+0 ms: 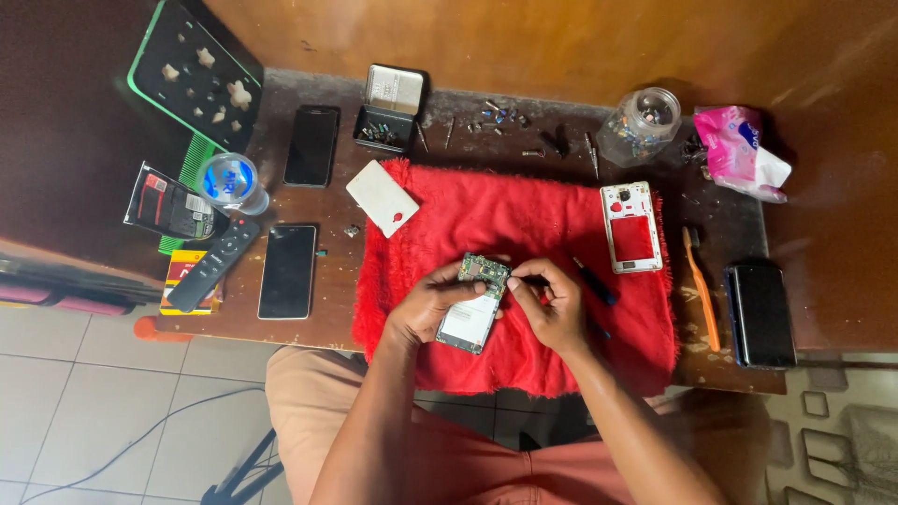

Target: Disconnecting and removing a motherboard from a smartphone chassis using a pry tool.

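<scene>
An opened phone (475, 301), green circuit board and white battery showing, is held over a red towel (524, 224). My left hand (428, 304) grips its left side. Closed around a thin dark tool, my right hand (552, 304) has the tip at the phone's upper right edge. A white phone frame (631, 226) lies on the towel's right side, and a white back cover (383, 196) rests at its upper left corner. A dark screwdriver (595, 281) lies on the towel just right of my right hand.
Two black phones (311, 145) (287, 271), a remote (213, 264), a small open tin of parts (389, 110), a glass jar (642, 123), an orange toothbrush (700, 285) and a dark phone (760, 313) sit on the small wooden table (327, 327). Loose screws lie along the back edge.
</scene>
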